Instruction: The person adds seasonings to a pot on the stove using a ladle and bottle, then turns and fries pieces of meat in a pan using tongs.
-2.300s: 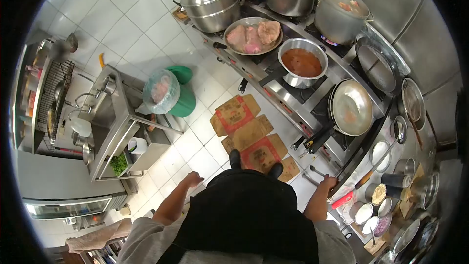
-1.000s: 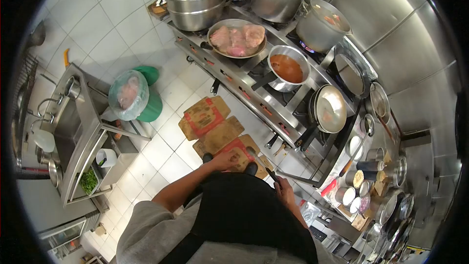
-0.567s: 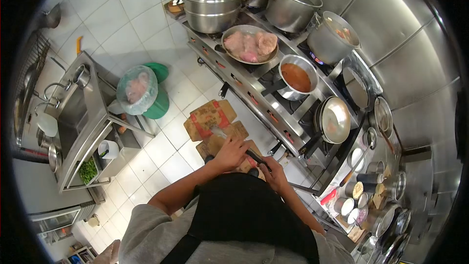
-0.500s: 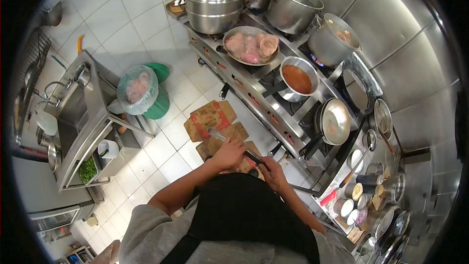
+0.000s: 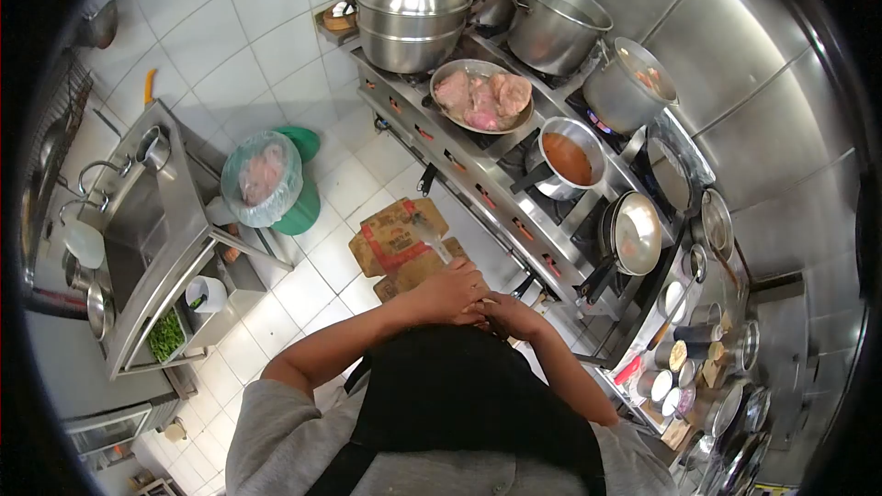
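Note:
My left hand (image 5: pixel 452 294) is closed around a long metal utensil (image 5: pixel 429 231). The broad, shiny end of the utensil points forward over flattened cardboard on the floor; its exact kind is unclear. My right hand (image 5: pixel 510 315) is curled against the fingers of my left, close to my black apron (image 5: pixel 459 395), at the handle end. The fingers of both hands overlap and hide the handle. Below them lies the brown and red cardboard (image 5: pixel 390 237).
On the right is a stove (image 5: pixel 487 197) bearing several pots, a pan of raw meat (image 5: pixel 482 99) and a saucepan of reddish sauce (image 5: pixel 567 159). A green bin (image 5: pixel 299 208) with a clear liner stands left, beside a steel sink (image 5: pixel 138 230). Containers crowd the right counter.
My hands have come together and closer to my apron. The dark handle between them is now hidden. The utensil's broad end has shifted slightly right, and the view has moved a little.

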The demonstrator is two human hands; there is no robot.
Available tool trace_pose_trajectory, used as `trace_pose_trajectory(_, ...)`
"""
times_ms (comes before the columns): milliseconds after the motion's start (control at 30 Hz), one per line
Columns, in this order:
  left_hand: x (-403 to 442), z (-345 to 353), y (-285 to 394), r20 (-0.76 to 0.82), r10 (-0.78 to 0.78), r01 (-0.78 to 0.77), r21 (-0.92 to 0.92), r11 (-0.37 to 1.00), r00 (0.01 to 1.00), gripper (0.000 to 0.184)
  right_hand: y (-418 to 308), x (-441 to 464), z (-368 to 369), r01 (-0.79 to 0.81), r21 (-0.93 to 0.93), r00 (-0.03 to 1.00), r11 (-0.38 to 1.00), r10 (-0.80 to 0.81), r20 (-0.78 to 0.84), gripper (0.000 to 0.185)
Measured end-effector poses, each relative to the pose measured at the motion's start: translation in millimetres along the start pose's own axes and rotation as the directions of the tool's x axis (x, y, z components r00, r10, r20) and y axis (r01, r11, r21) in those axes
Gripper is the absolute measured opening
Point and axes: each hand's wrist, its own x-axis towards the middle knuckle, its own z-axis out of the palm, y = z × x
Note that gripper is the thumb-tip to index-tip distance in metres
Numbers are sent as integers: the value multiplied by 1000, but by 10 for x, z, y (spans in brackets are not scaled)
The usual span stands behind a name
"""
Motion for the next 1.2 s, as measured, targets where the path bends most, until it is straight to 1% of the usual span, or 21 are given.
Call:
trace_pose_trajectory(33, 17, -87, 8, 32, 19, -19, 20, 1000, 999, 39, -38, 16, 77, 35, 143, 999, 989, -37, 11, 45)
trace_pose_trajectory(100, 22, -182, -76, 83, 57, -61, 42, 997, 995, 41, -96, 63, 213, 99, 415, 993, 904, -117, 17, 41)
trace_pose_trajectory(200, 7, -233, -239, 120, 87, -92, 40, 995, 989, 36, -215, 81, 319, 164, 380, 986, 910, -136, -99, 37)
trace_pose_trajectory(267, 31, -228, -298, 119, 79, -83, 27, 996, 990, 32, -173, 205, 254, 160, 267, 977, 950, -114, -182, 35)
trace_pose_trajectory(367, 156, -241, -430, 28, 68, -67, -27, 997, 997, 31, -166, 443, -7, 151, 78, 958, 985, -126, -258, 33)
trace_pose_trajectory(400, 198, -317, -408, -33, 43, -43, 10, 999, 999, 33, -200, 502, -89, 144, 14, 953, 989, -135, -271, 33)
trace_pose_trajectory(433, 257, -467, -337, -95, 19, -14, 47, 999, 995, 34, -365, 493, -80, 140, -32, 916, 990, -141, -376, 34)
trace_pose_trajectory(467, 306, -551, -325, -158, -4, 18, 85, 996, 987, 36, -556, 439, -122, 84, -144, 878, 986, -141, -458, 36)
trace_pose_trajectory(500, 319, -559, -391, -215, -53, 67, 61, 996, 975, 39, -744, 418, -191, 17, -250, 832, 968, -152, -533, 39)
trace_pose_trajectory(533, 308, -576, -475, -270, -103, 117, 35, 993, 957, 41, -765, 492, -377, 32, -453, 771, 891, -311, -556, 43)
trace_pose_trajectory(567, 286, -604, -561, -322, -156, 167, 7, 986, 934, 43, -762, 569, -605, 26, -634, 702, 773, -466, -539, 48)
trace_pose_trajectory(633, 222, -641, -822, -359, -239, 267, 29, 963, 902, 43, -929, 768, -1068, 0, -699, 683, 715, -511, -522, 52)
trace_pose_trajectory(700, 168, -791, -1047, -367, -333, 367, 24, 930, 868, 43, -1327, 852, -1360, -135, -787, 664, 602, -535, -523, 57)
trace_pose_trajectory(767, 172, -965, -1197, -345, -444, 467, -18, 884, 827, 43, -1614, 1049, -1698, -236, -814, 670, 530, -519, -532, 61)
trace_pose_trajectory(800, 198, -997, -1301, -363, -487, 507, -44, 861, 795, 43, -1750, 1146, -1857, -286, -825, 672, 487, -512, -535, 63)
trace_pose_trajectory(900, 339, -1053, -1608, -404, -613, 625, -119, 771, 679, 42, -2098, 1427, -2227, -296, -864, 720, 407, -500, -482, 66)
trace_pose_trajectory(967, 458, -1079, -1799, -422, -689, 695, -170, 699, 590, 42, -2359, 1550, -2316, -315, -874, 789, 371, -409, -458, 65)
trace_pose_trajectory(1000, 515, -1066, -1931, -465, -671, 695, -151, 703, 577, 42, -2473, 1621, -2358, -323, -878, 818, 352, -362, -446, 64)
trace_pose_trajectory(1067, 600, -987, -2190, -536, -637, 700, -113, 705, 555, 44, -2509, 1844, -2472, -311, -889, 800, 336, -412, -436, 61)
trace_pose_trajectory(1100, 652, -977, -2299, -526, -655, 713, -124, 690, 542, 46, -2511, 1920, -2506, -309, -893, 790, 328, -434, -433, 60)
trace_pose_trajectory(1200, 824, -975, -2657, -505, -689, 747, -121, 654, 520, 52, -2684, 1982, -2434, -336, -873, 807, 355, -369, -460, 56)
